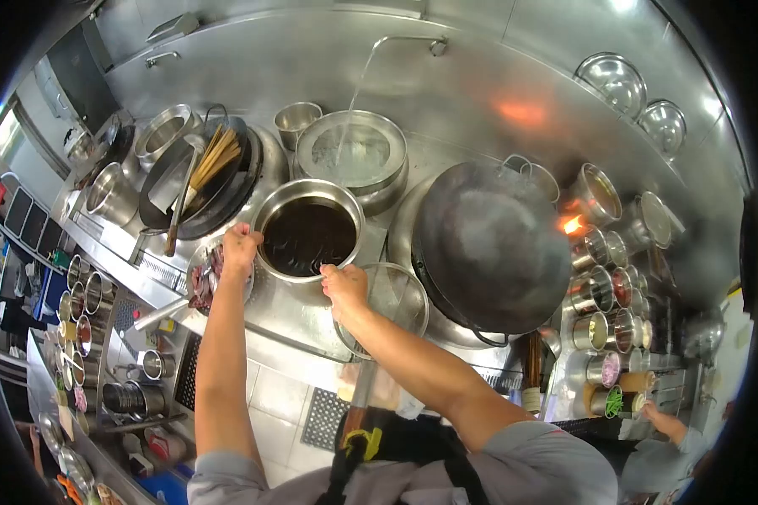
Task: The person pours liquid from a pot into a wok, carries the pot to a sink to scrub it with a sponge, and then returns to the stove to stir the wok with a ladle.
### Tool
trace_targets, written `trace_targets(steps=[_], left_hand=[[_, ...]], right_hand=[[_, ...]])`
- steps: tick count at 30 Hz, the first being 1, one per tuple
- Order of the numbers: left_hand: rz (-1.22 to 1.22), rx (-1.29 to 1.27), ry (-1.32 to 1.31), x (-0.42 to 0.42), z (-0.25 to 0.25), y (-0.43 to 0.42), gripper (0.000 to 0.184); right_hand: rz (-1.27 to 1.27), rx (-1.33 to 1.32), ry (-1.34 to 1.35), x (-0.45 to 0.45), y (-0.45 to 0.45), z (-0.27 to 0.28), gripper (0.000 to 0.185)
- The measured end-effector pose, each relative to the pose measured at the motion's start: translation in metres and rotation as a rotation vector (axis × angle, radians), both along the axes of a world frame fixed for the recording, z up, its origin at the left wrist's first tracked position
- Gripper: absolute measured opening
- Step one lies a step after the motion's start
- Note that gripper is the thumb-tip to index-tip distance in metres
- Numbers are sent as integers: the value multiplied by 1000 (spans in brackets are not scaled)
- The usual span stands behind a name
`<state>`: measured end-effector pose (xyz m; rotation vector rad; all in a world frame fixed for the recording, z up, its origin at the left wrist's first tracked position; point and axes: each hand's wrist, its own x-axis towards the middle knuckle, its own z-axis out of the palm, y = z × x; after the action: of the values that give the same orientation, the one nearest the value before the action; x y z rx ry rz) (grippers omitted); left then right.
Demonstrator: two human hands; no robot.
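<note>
Both of my hands grip the rim of a round steel pot (309, 233) filled with dark brown liquid. My left hand (241, 247) is closed on the pot's left edge, and my right hand (344, 286) pinches its near right edge. Below my left hand lies a strainer (204, 282) with dark reddish pieces in it, partly covered by my arm. Close to my right hand rests a round mesh strainer (398, 310). Just behind the pot, water runs from a spout (408, 39) into a wide steel pot (392, 177).
A large black wok (493, 252) sits on the right burner, with a flame (572, 225) beyond it. Another wok (240, 160) at left holds a ladle (195, 145) and a bamboo brush (216, 157). Several ingredient pots line the right, where a co-worker's hand (667, 423) reaches in.
</note>
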<state>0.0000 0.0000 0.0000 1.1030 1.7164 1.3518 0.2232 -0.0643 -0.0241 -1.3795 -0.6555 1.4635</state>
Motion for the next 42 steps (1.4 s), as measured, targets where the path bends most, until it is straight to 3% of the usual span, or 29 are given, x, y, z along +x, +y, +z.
trace_targets(steps=[8, 20, 33, 42], left_hand=[[10, 13, 53, 29, 60, -19, 8], [-169, 142, 136, 74, 124, -11, 10], [-285, 52, 311, 177, 166, -24, 10], [-339, 57, 416, 197, 167, -17, 14]], right_hand=[[-47, -41, 254, 22, -18, 64, 21], [-72, 45, 289, 72, -58, 120, 27], [-183, 23, 494, 143, -78, 104, 24], [-184, -21, 627, 164, -85, 98, 27]])
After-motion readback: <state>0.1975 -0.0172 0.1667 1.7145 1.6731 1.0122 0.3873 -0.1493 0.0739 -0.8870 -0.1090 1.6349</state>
